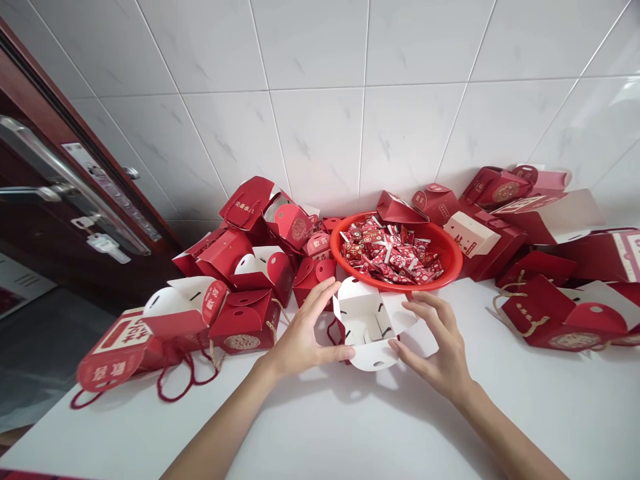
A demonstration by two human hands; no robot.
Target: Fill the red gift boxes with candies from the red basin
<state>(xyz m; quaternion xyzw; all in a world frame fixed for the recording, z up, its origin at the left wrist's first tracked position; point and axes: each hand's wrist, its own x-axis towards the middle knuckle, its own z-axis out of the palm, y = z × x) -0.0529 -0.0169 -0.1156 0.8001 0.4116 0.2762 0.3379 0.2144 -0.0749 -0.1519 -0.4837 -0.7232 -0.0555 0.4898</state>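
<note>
An open gift box (364,320), white inside with its flaps spread, stands on the white table in front of a red basin (453,257). Wrapped candies (393,250) fill the basin. My left hand (310,333) is at the box's left side, its thumb on the near flap and its fingers by the far left corner. On the right side, my right hand (437,343) has its fingers spread, with fingertips at the right flap and the thumb at the near flap. The inside of the box shows dark slots and no candies.
Several red boxes (243,320) crowd the left of the table (300,427), some with rope handles. More red boxes (565,320) are piled on the right. A tiled wall (320,133) rises behind, and a dark door (55,200) with keys is at the left.
</note>
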